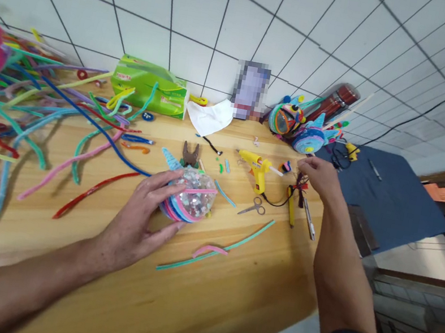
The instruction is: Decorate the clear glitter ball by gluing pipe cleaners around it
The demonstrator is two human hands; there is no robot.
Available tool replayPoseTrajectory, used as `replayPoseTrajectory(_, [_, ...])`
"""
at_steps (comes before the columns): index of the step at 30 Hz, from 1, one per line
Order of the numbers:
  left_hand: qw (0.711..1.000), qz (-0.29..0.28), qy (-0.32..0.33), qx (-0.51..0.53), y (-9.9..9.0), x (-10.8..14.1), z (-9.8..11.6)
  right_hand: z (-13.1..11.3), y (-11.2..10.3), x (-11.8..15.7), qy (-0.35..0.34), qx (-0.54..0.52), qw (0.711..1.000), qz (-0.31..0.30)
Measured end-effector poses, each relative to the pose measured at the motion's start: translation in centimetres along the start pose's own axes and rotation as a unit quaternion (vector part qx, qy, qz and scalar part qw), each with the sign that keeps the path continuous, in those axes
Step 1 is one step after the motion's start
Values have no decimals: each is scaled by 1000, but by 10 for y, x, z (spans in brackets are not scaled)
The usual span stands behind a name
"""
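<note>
My left hand (139, 219) grips a clear glittery ball wrapped in pink and blue pipe cleaners (193, 198), resting on the wooden table (198, 306). A blue pipe-cleaner cone sticks out of the ball's top left. My right hand (319, 175) reaches far right, its fingertips pinched at small dark red pieces (300, 185) beside the yellow glue gun (257, 168). Whether it holds one I cannot tell. Small scissors (255, 207) lie between the two hands.
A heap of coloured pipe cleaners (10, 100) covers the table's left. A green tissue pack (150, 86), white cloth (209, 116) and finished pipe-cleaner figures (298, 125) stand by the tiled wall. Pliers (190, 155), a yellow pen (291, 208) and a teal pipe cleaner (235, 243) lie nearby. A blue mat (388, 201) lies right.
</note>
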State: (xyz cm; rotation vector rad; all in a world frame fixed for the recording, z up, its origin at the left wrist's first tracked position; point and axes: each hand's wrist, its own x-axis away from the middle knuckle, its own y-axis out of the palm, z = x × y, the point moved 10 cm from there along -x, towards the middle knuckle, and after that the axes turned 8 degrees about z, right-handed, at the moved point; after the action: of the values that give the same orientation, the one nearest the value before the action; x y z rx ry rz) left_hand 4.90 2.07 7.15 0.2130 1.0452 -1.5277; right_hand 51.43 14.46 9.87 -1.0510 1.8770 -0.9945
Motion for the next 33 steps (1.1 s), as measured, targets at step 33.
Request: replayPoseTrajectory(33, [1000,-9,10,-8,-1,-2,2,71,-2,10,44,69,995,59])
